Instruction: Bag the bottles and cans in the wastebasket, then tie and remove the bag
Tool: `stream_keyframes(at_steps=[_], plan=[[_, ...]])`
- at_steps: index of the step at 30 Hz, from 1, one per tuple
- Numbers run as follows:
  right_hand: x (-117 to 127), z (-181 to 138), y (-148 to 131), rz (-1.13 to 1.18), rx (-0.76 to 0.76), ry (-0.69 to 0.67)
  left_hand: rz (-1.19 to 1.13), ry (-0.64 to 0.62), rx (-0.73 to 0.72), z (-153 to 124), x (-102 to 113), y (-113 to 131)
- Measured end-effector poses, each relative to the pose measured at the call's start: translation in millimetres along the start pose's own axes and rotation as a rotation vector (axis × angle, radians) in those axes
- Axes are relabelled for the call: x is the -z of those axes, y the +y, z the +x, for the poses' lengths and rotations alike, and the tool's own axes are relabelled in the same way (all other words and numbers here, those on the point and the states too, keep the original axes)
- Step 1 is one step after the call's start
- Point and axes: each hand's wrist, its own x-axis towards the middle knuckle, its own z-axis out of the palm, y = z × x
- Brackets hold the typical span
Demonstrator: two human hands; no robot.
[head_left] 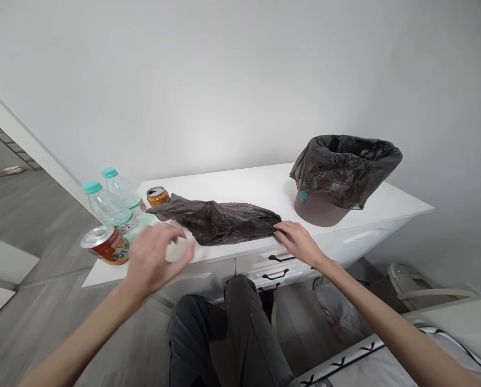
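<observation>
Along the near side of the white cabinet top (256, 185), a dark plastic bag (224, 221) lies crumpled, left of the lined bin (323, 209). The right hand (299, 242) seems to pinch its right end; the left hand (155, 255), blurred, is half open near its left end, apparently gripping nothing. Straightening the bag looks to be the step in hand; the next move calls for a left-hand grip.

White cabinet top (248, 185), 2 bottles (105, 207), 2 cans (113, 248), dark bag (224, 217), lined bin (321, 213), perhaps a white item (179, 248)
</observation>
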Motion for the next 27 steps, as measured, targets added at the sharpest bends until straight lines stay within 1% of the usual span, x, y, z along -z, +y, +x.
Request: stream_keyframes(at_steps=[2,4,7,10,12,14,16,18,20,21,23,26,27], plan=[[-1,2,-3,0.015,-0.005,0.005,-0.005,-0.075,-0.003,-19,-14,14],[-2,4,-7,0.025,0.001,0.015,-0.032,-0.162,0.051,-28,-30,20],[-5,4,-11,0.033,0.012,0.028,-0.139,-0.241,0.169,-24,-52,21],[-8,1,-13,0.016,0.035,0.034,-0.337,-0.323,0.262,-14,-70,23],[-10,-2,-12,-0.014,0.063,0.029,-0.467,-0.346,0.308,-14,-79,25],[-10,-5,-10,-0.05,0.092,0.008,-0.527,-0.337,0.338,-21,-83,25],[-9,-7,-6,-0.084,0.108,-0.016,-0.498,-0.298,0.364,-33,-83,20],[-8,-8,-3,-0.114,0.107,-0.031,-0.433,-0.23,0.377,-47,-79,13],[-7,-9,0,-0.138,0.1,-0.038,-0.371,-0.161,0.358,-58,-70,7],[-7,-8,1,-0.146,0.099,-0.041,-0.346,-0.15,0.331,-63,-65,4],[-6,-8,3,-0.155,0.097,-0.046,-0.311,-0.195,0.254,-72,-54,-3],[-5,-7,7,-0.158,0.092,-0.053,-0.314,-0.328,0.114,-84,-38,-15],[-4,-7,8,-0.162,0.09,-0.055,-0.325,-0.355,0.073,-88,-34,-18]])
